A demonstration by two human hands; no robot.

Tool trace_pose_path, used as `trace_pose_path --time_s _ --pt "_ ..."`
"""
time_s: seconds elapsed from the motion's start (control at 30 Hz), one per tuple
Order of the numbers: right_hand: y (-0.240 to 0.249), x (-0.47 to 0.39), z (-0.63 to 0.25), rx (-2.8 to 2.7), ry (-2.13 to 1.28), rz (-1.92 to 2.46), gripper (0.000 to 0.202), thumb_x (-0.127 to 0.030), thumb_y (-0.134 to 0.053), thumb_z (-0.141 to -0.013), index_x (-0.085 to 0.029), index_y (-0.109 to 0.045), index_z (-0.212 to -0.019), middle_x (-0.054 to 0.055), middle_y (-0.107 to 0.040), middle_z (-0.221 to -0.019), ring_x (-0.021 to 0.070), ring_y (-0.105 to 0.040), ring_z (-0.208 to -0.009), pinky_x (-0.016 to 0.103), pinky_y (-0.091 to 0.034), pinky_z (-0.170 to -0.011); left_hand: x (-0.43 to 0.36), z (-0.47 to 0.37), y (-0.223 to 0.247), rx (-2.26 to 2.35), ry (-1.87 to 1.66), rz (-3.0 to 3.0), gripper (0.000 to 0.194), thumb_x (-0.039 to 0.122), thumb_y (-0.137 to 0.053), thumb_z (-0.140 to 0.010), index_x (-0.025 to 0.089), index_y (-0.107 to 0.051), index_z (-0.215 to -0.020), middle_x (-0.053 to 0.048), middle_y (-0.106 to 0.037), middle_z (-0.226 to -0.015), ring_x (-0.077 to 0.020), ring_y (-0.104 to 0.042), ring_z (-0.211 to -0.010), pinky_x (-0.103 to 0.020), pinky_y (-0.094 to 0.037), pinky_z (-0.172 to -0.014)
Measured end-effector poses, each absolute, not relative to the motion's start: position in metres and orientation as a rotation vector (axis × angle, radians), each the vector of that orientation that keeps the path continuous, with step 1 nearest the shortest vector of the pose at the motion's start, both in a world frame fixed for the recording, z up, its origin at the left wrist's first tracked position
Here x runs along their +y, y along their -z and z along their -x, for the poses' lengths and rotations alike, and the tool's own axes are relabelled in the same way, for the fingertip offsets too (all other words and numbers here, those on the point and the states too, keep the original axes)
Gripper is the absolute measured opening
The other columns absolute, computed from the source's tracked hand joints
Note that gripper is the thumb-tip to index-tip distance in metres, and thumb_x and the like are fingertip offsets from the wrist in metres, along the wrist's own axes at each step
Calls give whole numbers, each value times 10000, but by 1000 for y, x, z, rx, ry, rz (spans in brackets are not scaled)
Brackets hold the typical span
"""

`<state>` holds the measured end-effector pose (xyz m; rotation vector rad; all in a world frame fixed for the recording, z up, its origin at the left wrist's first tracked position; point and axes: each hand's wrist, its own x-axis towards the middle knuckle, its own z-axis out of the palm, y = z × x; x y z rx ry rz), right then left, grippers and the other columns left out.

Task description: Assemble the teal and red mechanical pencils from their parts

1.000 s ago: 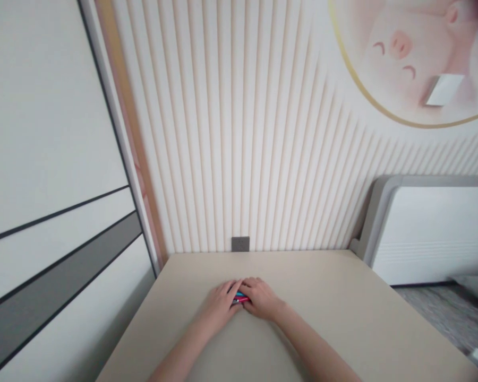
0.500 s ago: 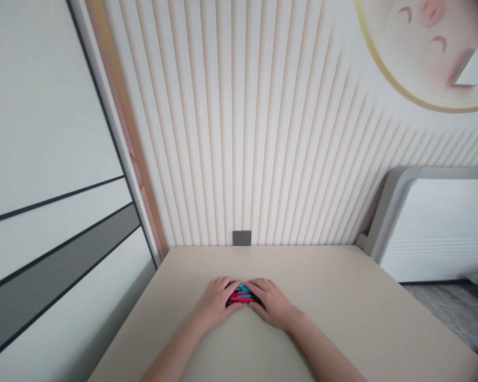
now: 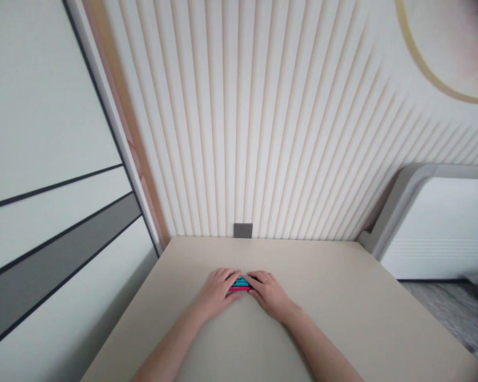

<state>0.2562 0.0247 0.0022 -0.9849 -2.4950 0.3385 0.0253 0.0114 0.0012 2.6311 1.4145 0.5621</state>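
Slim blue and red pieces (image 3: 239, 283) with dark parts lie close together on the pale tabletop (image 3: 247, 339). They look like a small stack or bundle, with blue on top and red along the near side; their exact kind is too small to tell. My left hand (image 3: 219, 291) is curled round the left end, thumb at the near side and fingers over the far side. From the right, my right hand (image 3: 269, 294) grips the other end the same way. Both palms hide the ends of the pieces.
Behind the table stands a ribbed white wall with a dark socket (image 3: 242, 230) just above the table's back edge. A white cabinet with a grey band (image 3: 63, 265) borders the left side. To the right is a bed with a grey-and-white headboard (image 3: 442, 223).
The blue and red pieces look more tightly lined up between my hands, with more blue showing on top and less red. The view has shifted slightly; both hands keep their hold.
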Motion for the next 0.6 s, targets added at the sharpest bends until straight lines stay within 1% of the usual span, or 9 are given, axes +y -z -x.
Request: trace_pose_path --time_s 0.2,0.37,0.43,0.5,0.6 --pt "8 39 -253 -2452 -298 972 425 -271 -465 -939 -293 -462 -1363 91 -582 -1191 228 -520 -1077 385 -446 -931 35 -28 2 1439 -510 -2731 365 393 -549 -894 266 -521 -1235 -57 -584 -1058 -229 -525 -1004 -367 -416 -885" --pt "19 68 -248 -2373 -209 1033 438 -221 -481 -923 -279 -470 -1357 92 -599 -1175 226 -540 -1069 379 -462 -925 69 -33 0 1474 -509 -2817 252 331 -518 -918 252 -572 -1150 -67 -585 -1029 -227 -539 -981 -361 -420 -860" --pt "21 83 -247 -2377 -183 1048 447 -207 -484 -919 -277 -466 -1361 88 -610 -1168 221 -550 -1064 373 -462 -928 82 -35 0 1500 -503 -2813 250 330 -503 -924 242 -576 -1146 -73 -585 -1038 -226 -541 -979 -361 -422 -856" --pt "20 96 -247 -2391 -158 1063 442 -208 -480 -921 -276 -471 -1358 85 -605 -1195 219 -544 -1090 376 -449 -949 92 -36 1 1543 -536 -2779 305 367 -498 -922 231 -555 -1189 -81 -585 -1059 -233 -538 -991 -370 -422 -863" --pt "17 106 -249 -2409 -143 1076 426 -261 -441 -945 -274 -454 -1370 85 -557 -1290 221 -498 -1179 390 -410 -999 97 -34 4 1567 -630 -2709 369 425 -484 -916 235 -536 -1228 -87 -580 -1099 -246 -525 -1036 -385 -412 -888"
